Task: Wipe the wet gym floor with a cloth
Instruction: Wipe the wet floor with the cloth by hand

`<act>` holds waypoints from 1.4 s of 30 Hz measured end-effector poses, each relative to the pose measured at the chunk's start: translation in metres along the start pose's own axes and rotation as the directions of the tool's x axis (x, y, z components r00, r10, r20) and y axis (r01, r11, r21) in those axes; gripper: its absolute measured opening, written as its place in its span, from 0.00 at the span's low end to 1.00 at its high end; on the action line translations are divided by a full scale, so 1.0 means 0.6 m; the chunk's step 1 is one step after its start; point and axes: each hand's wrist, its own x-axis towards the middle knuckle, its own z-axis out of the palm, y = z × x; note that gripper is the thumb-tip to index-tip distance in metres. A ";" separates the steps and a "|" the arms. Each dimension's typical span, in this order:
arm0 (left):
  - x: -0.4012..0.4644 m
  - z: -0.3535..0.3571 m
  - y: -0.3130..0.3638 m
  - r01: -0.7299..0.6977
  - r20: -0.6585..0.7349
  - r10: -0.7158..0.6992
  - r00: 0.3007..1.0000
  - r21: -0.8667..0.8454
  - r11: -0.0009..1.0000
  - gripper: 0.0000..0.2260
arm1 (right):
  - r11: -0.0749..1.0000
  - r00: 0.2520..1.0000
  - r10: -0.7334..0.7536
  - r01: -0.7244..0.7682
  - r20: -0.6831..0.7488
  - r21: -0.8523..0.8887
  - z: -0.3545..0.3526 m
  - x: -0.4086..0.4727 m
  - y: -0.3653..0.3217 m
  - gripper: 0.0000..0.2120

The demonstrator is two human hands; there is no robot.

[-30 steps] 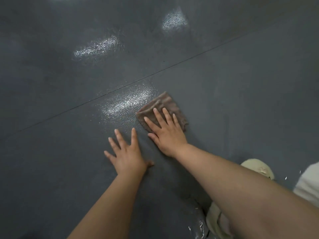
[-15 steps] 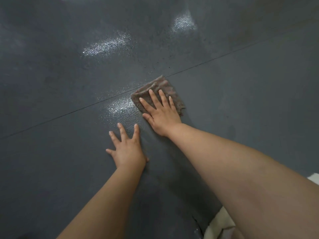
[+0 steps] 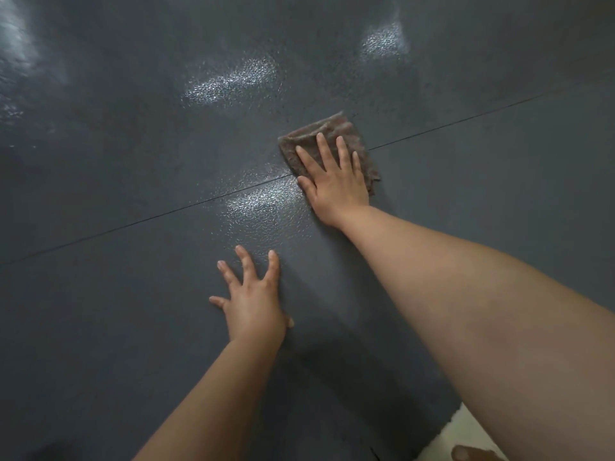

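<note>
Cloth (image 3: 327,134) slid farther, under right hand (image 3: 336,184).

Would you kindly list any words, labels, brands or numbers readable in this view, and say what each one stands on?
None: no readable text shows anywhere. The brown cloth under the right hand, the dark floor with its seam line, and the left hand all bear no writing, label or number.

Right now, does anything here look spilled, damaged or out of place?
Nothing looks damaged. The floor shows glossy patches, likely wetness or lamp glare. The right hand presses the cloth flat across the floor seam; the left hand braces.
</note>
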 end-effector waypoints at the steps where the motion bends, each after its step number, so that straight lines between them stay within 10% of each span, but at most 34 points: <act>1: 0.000 0.000 0.000 -0.002 0.002 0.002 1.000 0.003 1.000 0.48 | 1.000 1.000 0.014 -0.014 -0.011 -0.004 -0.001 0.002 0.007 0.25; 26: -0.065 0.033 -0.042 -0.177 -0.103 0.191 0.976 0.136 0.975 0.44 | 0.795 0.804 0.595 -0.588 -0.003 0.147 0.067 -0.272 0.149 0.25; 42: -0.122 0.108 -0.052 -0.115 0.022 0.114 0.993 0.095 0.989 0.49 | 0.553 0.602 0.796 -0.764 0.059 0.333 0.167 -0.458 -0.041 0.25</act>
